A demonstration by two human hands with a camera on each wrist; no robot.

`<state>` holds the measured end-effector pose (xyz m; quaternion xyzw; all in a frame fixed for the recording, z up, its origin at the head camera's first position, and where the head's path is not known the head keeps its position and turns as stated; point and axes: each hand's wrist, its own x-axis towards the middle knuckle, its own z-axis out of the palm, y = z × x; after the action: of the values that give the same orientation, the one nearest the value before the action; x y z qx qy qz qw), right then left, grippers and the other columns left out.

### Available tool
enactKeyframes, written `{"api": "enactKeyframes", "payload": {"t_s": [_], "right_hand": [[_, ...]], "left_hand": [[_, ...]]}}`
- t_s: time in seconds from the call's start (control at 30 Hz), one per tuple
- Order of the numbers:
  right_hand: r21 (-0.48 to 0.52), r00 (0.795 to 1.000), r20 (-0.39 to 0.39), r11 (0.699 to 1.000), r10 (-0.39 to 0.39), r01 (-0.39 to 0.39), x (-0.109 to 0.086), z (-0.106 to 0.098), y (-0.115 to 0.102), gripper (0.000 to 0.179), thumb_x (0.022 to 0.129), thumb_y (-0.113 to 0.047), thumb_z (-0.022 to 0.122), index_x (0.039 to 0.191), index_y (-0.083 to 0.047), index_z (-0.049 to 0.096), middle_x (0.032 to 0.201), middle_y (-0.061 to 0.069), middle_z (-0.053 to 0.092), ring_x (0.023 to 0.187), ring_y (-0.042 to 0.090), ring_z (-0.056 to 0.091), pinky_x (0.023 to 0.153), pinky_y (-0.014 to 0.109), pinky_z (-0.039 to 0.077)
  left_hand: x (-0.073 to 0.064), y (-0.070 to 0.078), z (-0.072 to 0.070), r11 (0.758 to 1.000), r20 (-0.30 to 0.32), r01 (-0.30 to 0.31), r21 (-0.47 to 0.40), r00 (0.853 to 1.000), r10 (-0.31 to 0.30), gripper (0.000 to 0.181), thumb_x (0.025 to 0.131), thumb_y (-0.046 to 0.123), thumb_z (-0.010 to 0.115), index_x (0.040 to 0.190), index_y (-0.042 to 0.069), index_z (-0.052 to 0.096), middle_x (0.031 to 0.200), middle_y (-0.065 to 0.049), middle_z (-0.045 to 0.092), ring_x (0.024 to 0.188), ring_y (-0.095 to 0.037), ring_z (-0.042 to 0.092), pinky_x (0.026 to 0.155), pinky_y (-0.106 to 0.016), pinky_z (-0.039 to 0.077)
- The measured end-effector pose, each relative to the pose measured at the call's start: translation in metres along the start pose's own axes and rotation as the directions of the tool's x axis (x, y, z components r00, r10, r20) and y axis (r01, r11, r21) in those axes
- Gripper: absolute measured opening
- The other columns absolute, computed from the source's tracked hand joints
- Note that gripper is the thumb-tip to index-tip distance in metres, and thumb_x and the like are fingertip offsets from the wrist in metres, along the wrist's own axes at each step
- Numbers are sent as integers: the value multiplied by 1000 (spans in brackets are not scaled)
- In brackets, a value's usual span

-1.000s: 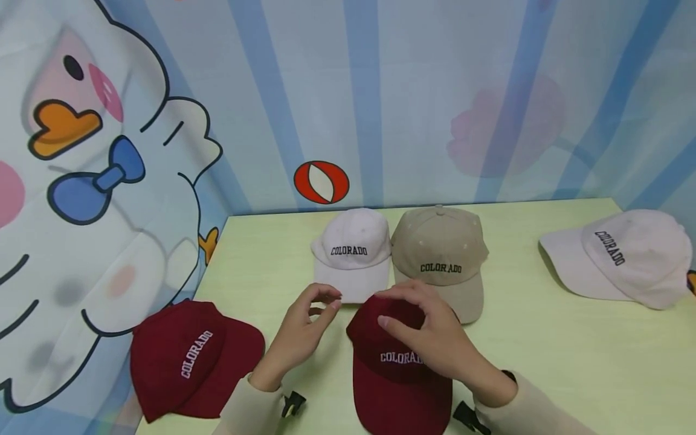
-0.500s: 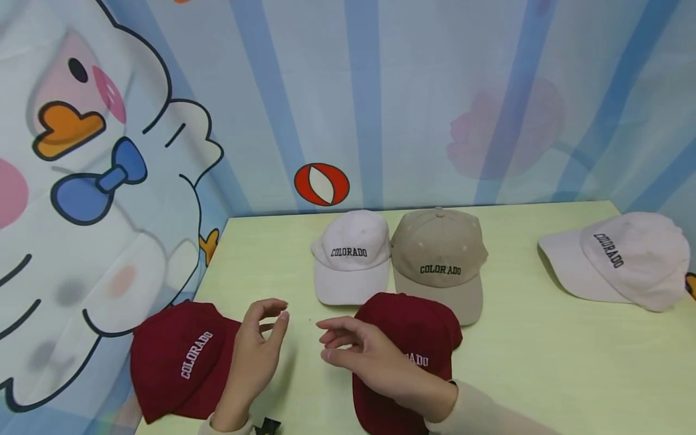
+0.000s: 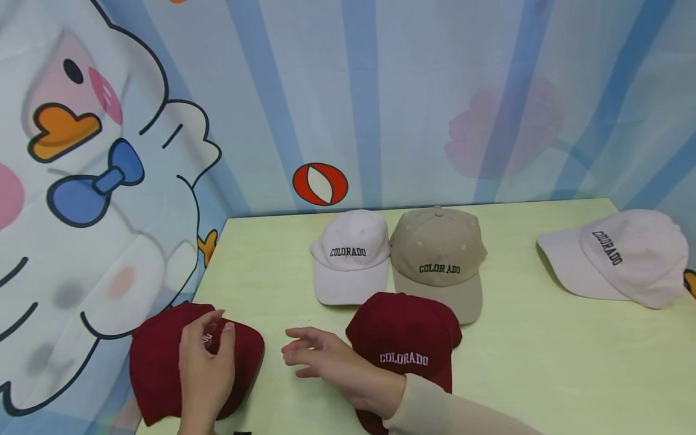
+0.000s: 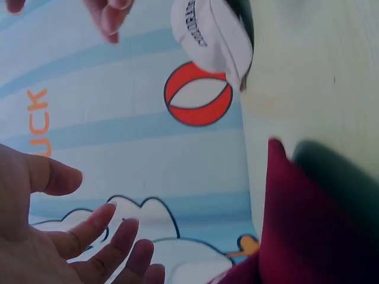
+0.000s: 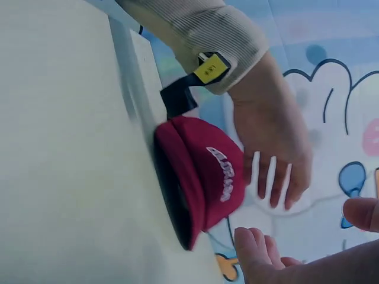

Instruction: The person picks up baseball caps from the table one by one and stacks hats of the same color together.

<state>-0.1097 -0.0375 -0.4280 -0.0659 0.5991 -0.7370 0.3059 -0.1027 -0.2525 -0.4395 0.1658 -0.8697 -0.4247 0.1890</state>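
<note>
The fingers of the left hand (image 3: 206,365) are hanging loosely apart above the left red cap (image 3: 154,362), gripping nothing and seemingly clear of it, while those of the right hand (image 3: 339,362) are also standing parted and free, over the desk (image 3: 544,368) just to that cap's right. Compared with a second ago, both hands are shifting leftward, away from the middle red cap (image 3: 399,326), which is now lying ungripped, partly behind the right wrist. Beyond the right fingers, the white cap (image 3: 350,229) and beige cap (image 3: 435,241) are sitting where they were. The work seems to be turning from the middle cap towards the left one.
</note>
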Motion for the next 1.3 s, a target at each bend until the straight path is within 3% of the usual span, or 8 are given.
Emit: {"api": "enactKeyframes", "payload": {"t_s": [0.1, 0.23, 0.5, 0.67, 0.8, 0.9, 1.1, 1.3], "right_hand": [[44, 999, 3, 998, 49, -49, 8, 8, 6, 50, 100, -14, 61, 147, -1, 51, 131, 14, 66, 119, 25, 66, 103, 45, 55], [100, 995, -1, 990, 102, -101, 18, 16, 17, 52, 100, -14, 59, 148, 2, 49, 136, 20, 65, 122, 30, 65, 102, 47, 55], [161, 988, 21, 975, 153, -155, 31, 30, 35, 56, 100, -15, 56, 150, 6, 43, 144, 21, 58, 130, 38, 61, 104, 53, 53], [192, 982, 53, 963, 181, -188, 34, 36, 41, 63, 96, -11, 60, 152, 8, 39, 155, 20, 48, 133, 38, 58, 106, 55, 51], [203, 978, 89, 957, 190, -205, 37, 39, 45, 67, 97, -11, 60, 155, 8, 35, 155, 22, 48, 135, 39, 57, 108, 56, 50], [215, 974, 118, 953, 192, -214, 38, 41, 49, 67, 97, -10, 59, 156, 9, 32, 154, 25, 48, 136, 41, 56, 109, 56, 49], [228, 967, 155, 945, 202, -234, 39, 43, 52, 70, 97, -9, 57, 158, 9, 27, 160, 25, 41, 140, 41, 53, 111, 57, 47], [237, 962, 176, 940, 209, -247, 40, 41, 51, 67, 100, -9, 55, 158, 9, 27, 156, 24, 46, 141, 41, 52, 113, 58, 45]], "left_hand": [[1, -4, -10, 999, -88, 38, 36, 996, -35, 37, 104, 19, 55, 139, 7, 57, 138, -22, 50, 129, -38, 41, 100, -54, 34], [3, -10, -23, 990, -174, 124, 69, 979, -110, 42, 102, 20, 56, 142, 9, 54, 147, -25, 42, 138, -42, 30, 105, -62, 28], [11, -29, -46, 975, -287, 212, 59, 939, -187, 54, 101, 25, 55, 150, 5, 45, 153, -29, 30, 144, -45, 20, 106, -70, 28], [18, -40, -56, 941, -235, 330, 68, 923, -306, 66, 104, 30, 48, 160, 3, 27, 162, -29, 18, 149, -46, 15, 113, -72, 26], [21, -49, -60, 918, -182, 390, 73, 910, -372, 73, 105, 32, 45, 162, -1, 16, 161, -33, 18, 146, -51, 20, 116, -70, 25], [23, -56, -60, 905, -158, 417, 78, 902, -402, 75, 105, 34, 44, 162, -4, 13, 158, -37, 21, 142, -54, 26, 118, -68, 25], [27, -68, -61, 881, -117, 459, 118, 887, -446, 79, 106, 41, 39, 160, -9, 10, 157, -42, 22, 142, -58, 25, 118, -71, 23], [31, -73, -63, 878, -110, 457, 140, 889, -445, 81, 107, 48, 34, 160, -10, 14, 157, -42, 27, 142, -60, 27, 120, -70, 22]]}}
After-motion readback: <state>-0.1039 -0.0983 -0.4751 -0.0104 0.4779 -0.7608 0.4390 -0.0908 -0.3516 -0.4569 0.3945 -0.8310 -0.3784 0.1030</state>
